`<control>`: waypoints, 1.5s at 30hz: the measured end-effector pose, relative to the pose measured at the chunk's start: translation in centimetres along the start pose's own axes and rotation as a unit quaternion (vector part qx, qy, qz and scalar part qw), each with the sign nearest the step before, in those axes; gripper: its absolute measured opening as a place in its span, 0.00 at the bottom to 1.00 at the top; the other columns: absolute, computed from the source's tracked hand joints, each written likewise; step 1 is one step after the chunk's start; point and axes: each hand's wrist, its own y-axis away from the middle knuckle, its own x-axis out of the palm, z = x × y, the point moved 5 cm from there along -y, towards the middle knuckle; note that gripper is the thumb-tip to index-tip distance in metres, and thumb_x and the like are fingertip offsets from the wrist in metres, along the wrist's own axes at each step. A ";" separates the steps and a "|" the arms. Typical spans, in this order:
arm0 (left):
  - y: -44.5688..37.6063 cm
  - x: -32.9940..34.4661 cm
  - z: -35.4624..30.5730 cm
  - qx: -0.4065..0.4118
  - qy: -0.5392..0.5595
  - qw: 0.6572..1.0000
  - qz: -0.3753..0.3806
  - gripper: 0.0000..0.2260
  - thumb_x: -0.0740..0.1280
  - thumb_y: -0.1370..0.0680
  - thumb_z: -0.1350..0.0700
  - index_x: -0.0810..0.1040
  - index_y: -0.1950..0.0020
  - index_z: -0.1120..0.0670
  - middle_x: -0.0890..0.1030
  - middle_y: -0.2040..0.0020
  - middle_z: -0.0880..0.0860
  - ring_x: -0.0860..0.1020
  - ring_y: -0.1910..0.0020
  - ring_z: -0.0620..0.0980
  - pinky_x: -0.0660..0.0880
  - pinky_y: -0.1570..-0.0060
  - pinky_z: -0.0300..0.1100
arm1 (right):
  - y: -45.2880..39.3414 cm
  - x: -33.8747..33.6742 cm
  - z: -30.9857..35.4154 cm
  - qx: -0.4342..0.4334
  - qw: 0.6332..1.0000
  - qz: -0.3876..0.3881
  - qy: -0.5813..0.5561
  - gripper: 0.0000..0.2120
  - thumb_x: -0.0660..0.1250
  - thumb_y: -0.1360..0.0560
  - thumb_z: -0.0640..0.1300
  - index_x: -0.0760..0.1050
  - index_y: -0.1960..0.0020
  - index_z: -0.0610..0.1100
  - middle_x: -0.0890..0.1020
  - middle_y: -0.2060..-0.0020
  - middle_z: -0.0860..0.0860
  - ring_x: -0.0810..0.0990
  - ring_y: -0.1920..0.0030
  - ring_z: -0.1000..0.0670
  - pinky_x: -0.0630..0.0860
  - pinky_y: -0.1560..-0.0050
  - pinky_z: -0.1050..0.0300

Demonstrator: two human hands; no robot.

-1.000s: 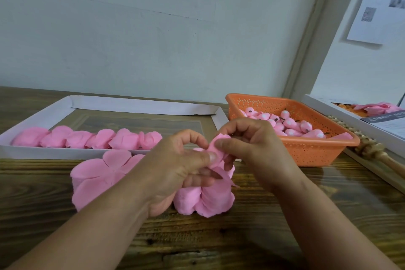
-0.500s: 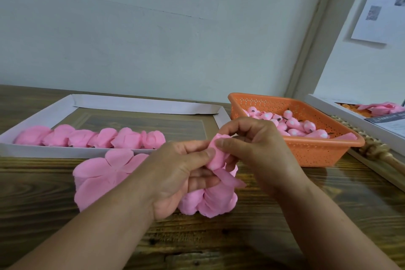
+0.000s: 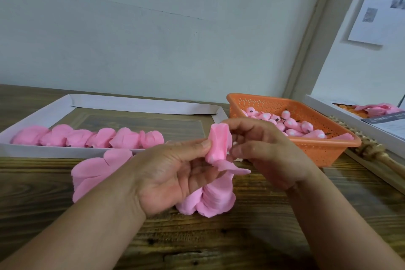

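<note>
Over the dark wooden bench, you are wrapping a small rolled pink fabric flower bud, pinching it between your left hand and right hand. It is sitting above the flat pink petal pile lying below both hands. Next, I judge, you are needing another petal pressed snugly round it.

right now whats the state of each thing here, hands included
left hand, thumb pinching the rolled pink petal
right hand, fingers curled on the same petal
rolled pink petal, upright, held above the table
flat pink petals, piled on the wooden table
white cardboard tray, holding a row of pink flowers
orange basket, part filled with pink buds
</note>
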 end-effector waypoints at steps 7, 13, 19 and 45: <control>0.2 -0.1 -0.5 -0.003 0.050 0.999 -0.018 0.08 0.69 0.34 0.64 0.83 0.63 0.68 0.82 0.62 0.66 0.83 0.69 0.54 0.80 0.71 0.39 | 1.0 0.3 2.7 -0.104 0.982 0.034 0.152 0.25 0.78 0.39 0.46 0.74 0.45 0.50 0.69 0.31 0.49 0.66 0.29 0.48 0.64 0.32 0.44; -0.1 -0.5 -0.1 0.027 -0.024 0.997 -0.065 0.07 0.69 0.35 0.63 0.85 0.61 0.63 0.83 0.62 0.60 0.83 0.68 0.50 0.79 0.71 0.36 | 0.9 1.9 2.9 -0.104 0.914 0.019 0.391 0.22 0.73 0.34 0.40 0.76 0.41 0.50 0.66 0.30 0.52 0.62 0.28 0.59 0.56 0.27 0.50; -0.2 -0.6 0.0 0.026 -0.043 0.996 -0.069 0.06 0.68 0.34 0.62 0.85 0.63 0.61 0.83 0.63 0.59 0.83 0.67 0.50 0.80 0.69 0.37 | 1.0 1.7 3.3 -0.109 0.897 -0.022 0.429 0.13 0.76 0.34 0.42 0.81 0.50 0.44 0.71 0.34 0.50 0.65 0.30 0.58 0.63 0.32 0.62; -0.1 -0.2 0.6 0.013 -0.047 0.995 -0.088 0.06 0.68 0.30 0.62 0.84 0.59 0.61 0.81 0.69 0.56 0.80 0.73 0.47 0.72 0.80 0.32 | 0.4 1.5 2.1 -0.136 0.944 -0.043 0.298 0.06 0.67 0.28 0.41 0.80 0.57 0.38 0.78 0.43 0.48 0.73 0.36 0.50 0.57 0.29 0.51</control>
